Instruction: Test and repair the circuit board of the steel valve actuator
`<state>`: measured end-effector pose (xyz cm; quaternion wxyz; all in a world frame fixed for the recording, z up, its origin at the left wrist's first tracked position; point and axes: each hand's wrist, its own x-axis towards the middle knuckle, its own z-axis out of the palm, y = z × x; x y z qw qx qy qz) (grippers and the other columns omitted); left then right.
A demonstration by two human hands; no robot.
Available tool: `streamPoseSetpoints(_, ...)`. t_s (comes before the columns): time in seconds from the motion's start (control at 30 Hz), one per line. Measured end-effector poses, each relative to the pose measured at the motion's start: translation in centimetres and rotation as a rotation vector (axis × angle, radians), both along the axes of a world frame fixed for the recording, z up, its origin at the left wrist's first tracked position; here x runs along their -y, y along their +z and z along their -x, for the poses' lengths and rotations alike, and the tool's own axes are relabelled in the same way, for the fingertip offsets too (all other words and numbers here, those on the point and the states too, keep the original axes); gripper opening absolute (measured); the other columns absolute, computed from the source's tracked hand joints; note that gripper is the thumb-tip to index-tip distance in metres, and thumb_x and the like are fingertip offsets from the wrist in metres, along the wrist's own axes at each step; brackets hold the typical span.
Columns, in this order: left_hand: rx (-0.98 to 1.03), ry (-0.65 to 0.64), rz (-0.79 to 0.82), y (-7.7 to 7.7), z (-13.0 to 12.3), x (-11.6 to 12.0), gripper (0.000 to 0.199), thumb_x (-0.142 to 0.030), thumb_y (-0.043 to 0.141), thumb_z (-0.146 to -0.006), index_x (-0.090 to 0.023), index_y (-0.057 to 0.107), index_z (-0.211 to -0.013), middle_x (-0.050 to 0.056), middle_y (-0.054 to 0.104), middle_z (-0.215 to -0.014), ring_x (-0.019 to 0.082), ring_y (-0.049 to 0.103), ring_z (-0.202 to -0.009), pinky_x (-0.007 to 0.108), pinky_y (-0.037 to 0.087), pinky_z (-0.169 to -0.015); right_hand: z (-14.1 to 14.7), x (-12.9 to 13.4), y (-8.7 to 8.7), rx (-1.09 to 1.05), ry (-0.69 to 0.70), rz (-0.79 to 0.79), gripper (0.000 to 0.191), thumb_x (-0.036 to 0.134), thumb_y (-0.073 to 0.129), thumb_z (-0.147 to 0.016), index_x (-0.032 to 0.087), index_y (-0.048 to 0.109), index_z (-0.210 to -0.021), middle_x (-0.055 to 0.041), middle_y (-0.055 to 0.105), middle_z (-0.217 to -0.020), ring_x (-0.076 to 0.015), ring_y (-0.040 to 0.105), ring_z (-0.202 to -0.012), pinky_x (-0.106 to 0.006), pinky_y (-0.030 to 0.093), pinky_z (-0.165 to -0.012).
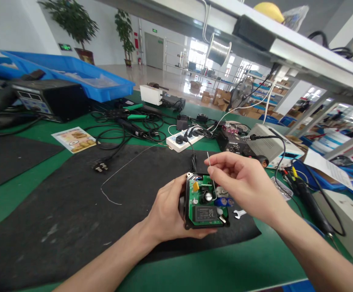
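My left hand (168,209) is wrapped round a black housing (186,202) whose open face is turned up toward me. Inside it sits a green circuit board (194,194) with a black module, a yellow part and blue capacitors. Between the thumb and fingers of my right hand (240,178) is a thin metal rod (208,159), its upper end sticking up past the fingertips. The rod's bent lower end reaches down among the parts on the board; whether it touches one I cannot tell. A small open-end wrench (239,213) lies on the black mat, right of the housing.
Behind the housing stands a white power strip (182,141) with plugs. Cables and green-handled pliers (135,112) lie on the left, near a blue tray (103,87). A soldering iron (312,202) and a bench instrument (274,146) are at right; a shelf hangs overhead.
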<state>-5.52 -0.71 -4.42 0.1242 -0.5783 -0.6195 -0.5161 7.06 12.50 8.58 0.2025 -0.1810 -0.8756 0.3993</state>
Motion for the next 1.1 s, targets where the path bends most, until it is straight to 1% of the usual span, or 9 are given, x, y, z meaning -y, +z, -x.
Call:
streamPoseSetpoints(0.23, 0.007, -0.005, -0.009, 0.3, 0.0, -0.1, 0.106, -0.069, 0.088, -0.053, -0.019, 0.044, -0.135, 0.011, 0.073, -0.110, 0.030, 0.077, -0.091, 0.040, 0.065, -0.079, 0.0, 0.4, -0.7, -0.014, 0.014, -0.101, 0.021, 0.027, 0.060, -0.098, 0.020, 0.073, -0.113, -0.0018, 0.074, -0.090, -0.0149, 0.064, -0.076, -0.026, 0.051, -0.067)
streamPoseSetpoints(0.37, 0.001, 0.001, -0.008, 0.2, 0.0, -0.1, 0.107, -0.070, 0.087, -0.053, -0.019, 0.044, -0.136, 0.013, 0.072, -0.112, 0.031, 0.076, -0.093, 0.041, 0.065, -0.079, -0.3, 0.6, -0.6, -0.031, 0.025, -0.139, 0.019, 0.027, 0.061, -0.098, 0.022, 0.072, -0.113, -0.0003, 0.073, -0.087, -0.0141, 0.063, -0.073, -0.025, 0.051, -0.063)
streamPoseSetpoints(0.47, 0.017, -0.014, 0.003, 0.2, 0.0, 0.0, 0.107, -0.069, 0.088, -0.054, -0.020, 0.042, -0.137, 0.011, 0.073, -0.111, 0.030, 0.076, -0.093, 0.041, 0.065, -0.080, -1.2, 0.9, -0.4, -0.123, 0.000, -0.141, 0.016, 0.026, 0.064, -0.098, 0.023, 0.070, -0.112, -0.0008, 0.073, -0.092, -0.0141, 0.066, -0.076, -0.023, 0.053, -0.064)
streamPoseSetpoints(0.57, 0.025, -0.021, 0.011, 0.2, 0.0, 0.0, 0.107, -0.069, 0.088, -0.054, -0.021, 0.042, -0.137, 0.011, 0.073, -0.111, 0.030, 0.076, -0.093, 0.042, 0.065, -0.082, -2.5, 1.1, -0.6, -0.232, -0.027, -0.217, 0.012, 0.021, 0.068, -0.095, 0.024, 0.068, -0.107, -0.0004, 0.074, -0.099, -0.0139, 0.069, -0.083, -0.022, 0.055, -0.067)
streamPoseSetpoints(0.67, 0.011, -0.009, 0.014, 0.0, 0.0, 0.0, 0.108, -0.071, 0.087, -0.054, -0.019, 0.042, -0.137, 0.013, 0.073, -0.113, 0.032, 0.076, -0.096, 0.043, 0.065, -0.084, -3.9, 1.4, -1.4, -0.341, -0.026, -0.344, 0.019, 0.012, 0.070, -0.092, 0.025, 0.067, -0.105, -0.0002, 0.073, -0.098, -0.0147, 0.070, -0.089, -0.024, 0.056, -0.075)
streamPoseSetpoints(0.8, -0.010, 0.003, 0.009, -0.2, 0.1, -0.1, 0.109, -0.072, 0.086, -0.054, -0.015, 0.043, -0.136, 0.015, 0.074, -0.112, 0.032, 0.077, -0.095, 0.043, 0.065, -0.085, -5.4, 1.8, -2.2, -0.458, 0.081, -0.445, 0.037, -0.003, 0.068, -0.085, 0.022, 0.066, -0.112, -0.0023, 0.075, -0.102, -0.0166, 0.072, -0.094, -0.031, 0.058, -0.088)
streamPoseSetpoints(0.87, -0.015, 0.002, 0.000, -0.2, 0.1, -0.1, 0.110, -0.073, 0.086, -0.055, -0.014, 0.042, -0.137, 0.015, 0.074, -0.111, 0.032, 0.077, -0.093, 0.042, 0.065, -0.085, -5.8, 2.0, -2.3, -0.474, 0.124, -0.469, 0.044, -0.008, 0.067, -0.082, 0.020, 0.065, -0.116, -0.0037, 0.077, -0.105, -0.0173, 0.074, -0.095, -0.032, 0.060, -0.087)
streamPoseSetpoints(0.93, -0.017, -0.002, -0.004, -0.2, 0.1, -0.2, 0.109, -0.073, 0.085, -0.055, -0.015, 0.042, -0.137, 0.013, 0.074, -0.111, 0.031, 0.077, -0.092, 0.042, 0.065, -0.085, -6.2, 2.3, -2.4, -0.489, 0.123, -0.480, 0.047, -0.009, 0.067, -0.080, 0.020, 0.064, -0.117, -0.0046, 0.078, -0.105, -0.0178, 0.075, -0.093, -0.032, 0.062, -0.083)
streamPoseSetpoints(1.1, -0.033, 0.019, -0.001, -0.2, 0.1, -0.1, 0.110, -0.074, 0.085, -0.055, -0.017, 0.040, -0.138, 0.013, 0.074, -0.109, 0.031, 0.077, -0.089, 0.042, 0.065, -0.083, -6.9, 2.5, -3.0, -0.466, 0.094, -0.546, 0.045, -0.007, 0.067, -0.080, 0.019, 0.064, -0.117, -0.0078, 0.079, -0.108, -0.0207, 0.077, -0.095, -0.033, 0.065, -0.078)
